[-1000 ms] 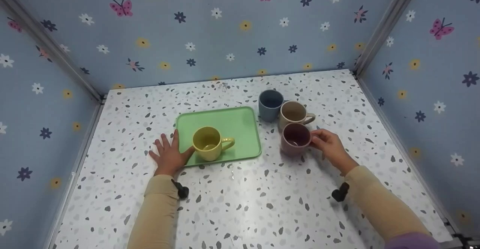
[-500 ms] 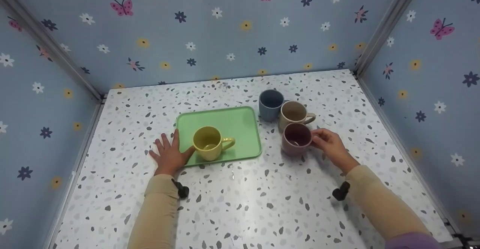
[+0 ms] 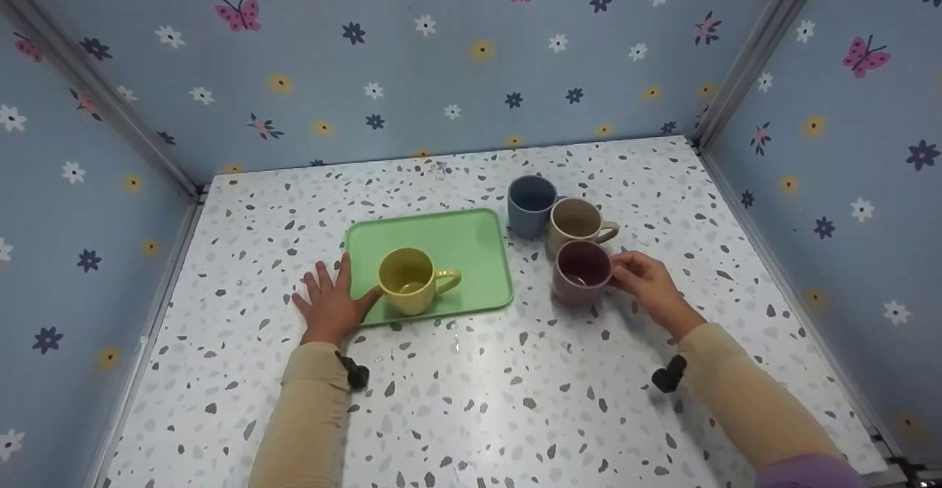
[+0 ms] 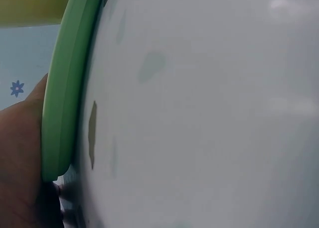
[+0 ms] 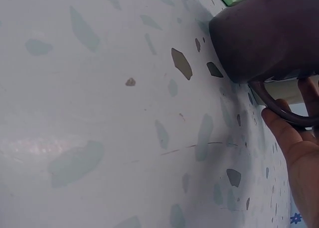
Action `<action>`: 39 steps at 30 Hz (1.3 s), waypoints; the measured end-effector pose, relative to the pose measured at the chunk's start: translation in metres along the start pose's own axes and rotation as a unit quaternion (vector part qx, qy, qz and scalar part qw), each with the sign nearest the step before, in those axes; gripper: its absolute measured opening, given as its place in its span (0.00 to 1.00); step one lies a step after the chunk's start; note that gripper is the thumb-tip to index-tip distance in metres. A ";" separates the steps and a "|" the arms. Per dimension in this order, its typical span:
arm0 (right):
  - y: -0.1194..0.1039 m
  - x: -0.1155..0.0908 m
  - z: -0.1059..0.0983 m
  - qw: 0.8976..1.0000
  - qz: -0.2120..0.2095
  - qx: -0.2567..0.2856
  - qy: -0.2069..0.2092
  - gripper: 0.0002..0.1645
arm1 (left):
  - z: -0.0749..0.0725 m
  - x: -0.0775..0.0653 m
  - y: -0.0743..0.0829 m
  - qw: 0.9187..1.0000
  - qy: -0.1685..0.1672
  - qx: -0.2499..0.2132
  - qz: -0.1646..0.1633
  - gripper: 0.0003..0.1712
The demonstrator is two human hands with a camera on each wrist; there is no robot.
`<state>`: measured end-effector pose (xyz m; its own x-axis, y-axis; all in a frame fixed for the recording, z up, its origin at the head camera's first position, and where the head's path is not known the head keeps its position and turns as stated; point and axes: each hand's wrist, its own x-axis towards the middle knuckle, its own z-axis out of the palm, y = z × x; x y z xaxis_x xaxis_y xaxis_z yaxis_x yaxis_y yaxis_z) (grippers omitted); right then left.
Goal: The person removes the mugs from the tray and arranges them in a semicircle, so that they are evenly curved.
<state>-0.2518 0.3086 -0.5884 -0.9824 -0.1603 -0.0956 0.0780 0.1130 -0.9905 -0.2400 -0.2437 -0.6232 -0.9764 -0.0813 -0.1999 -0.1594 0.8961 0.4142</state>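
Note:
My left hand (image 3: 331, 311) lies with spread fingers at the left front corner of a green tray (image 3: 471, 252), thumb over its edge. On the tray stands a yellow mug (image 3: 412, 302), upright, its handle pointing right, with the left thumb tip close beside it. To the right of the tray, my right hand (image 3: 653, 291) pinches the handle of a mauve mug (image 3: 575, 293). That mug is upright; its handle (image 5: 279, 108) shows between thumb and fingers in the right wrist view. The left wrist view has the tray's rim (image 4: 65, 98) against the left hand.
A beige mug (image 3: 563, 241) stands right behind the mauve one, overlapped by it in the head view. Behind that, a blue mug (image 3: 526, 221) stands near the tray's right back corner. Flower-patterned walls (image 3: 441, 68) border the speckled table (image 3: 456, 414) at the back and sides.

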 end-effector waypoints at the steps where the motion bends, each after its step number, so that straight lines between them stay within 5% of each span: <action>1: 0.000 0.000 0.000 1.000 0.000 0.000 -0.001 0.22 | 0.000 0.000 0.000 1.000 0.000 0.001 -0.001 0.65; 34: -0.005 -0.001 0.001 1.000 0.009 0.004 0.000 0.24 | -0.012 -0.003 -0.011 1.000 -0.012 0.013 0.013 0.64; 39: -0.013 -0.001 0.000 0.999 -0.020 0.017 0.022 0.25 | -0.011 -0.002 -0.012 1.000 -0.006 0.007 0.017 0.64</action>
<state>-0.2516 0.3074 -0.5750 -0.9912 -0.1213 -0.0527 0.0438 0.0749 -0.9962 -0.2375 -0.2587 -0.6180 -0.9795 -0.0459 -0.1963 -0.1244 0.9039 0.4093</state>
